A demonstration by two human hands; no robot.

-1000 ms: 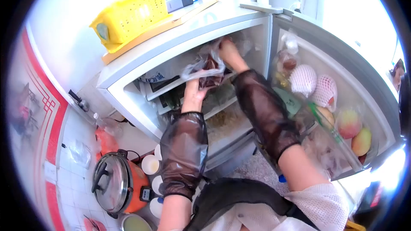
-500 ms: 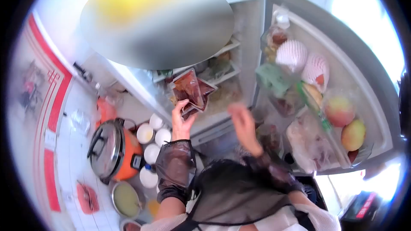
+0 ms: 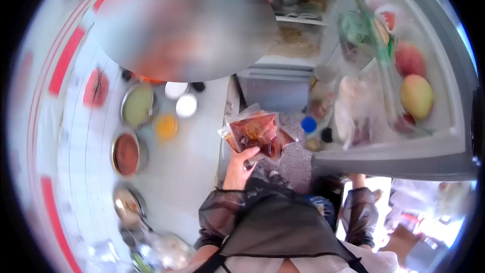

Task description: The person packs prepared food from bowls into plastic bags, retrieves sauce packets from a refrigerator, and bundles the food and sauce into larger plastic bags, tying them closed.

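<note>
My left hand (image 3: 237, 171) is closed around several clear plastic packets of dark red, oily sauce (image 3: 260, 132). The thumb presses on the front of the packets, above the floor beside the open fridge. At the outer edge of the fridge door (image 3: 394, 166), my right hand (image 3: 357, 179) shows only near the wrist. Its fingers are hidden behind the door. Sheer dark sleeves cover both forearms.
On the counter (image 3: 187, 156) at left stand a pot of pale green liquid (image 3: 138, 105), a pot of reddish-brown food (image 3: 126, 154) and white bowls (image 3: 187, 105). The door shelves hold mangoes (image 3: 417, 96) and bags (image 3: 353, 106). A blurred oval hides the upper left.
My left hand has drawn the packets out of the fridge front, lower in view. My right hand has moved from near the shelves to the door's outer edge. The view has turned.
</note>
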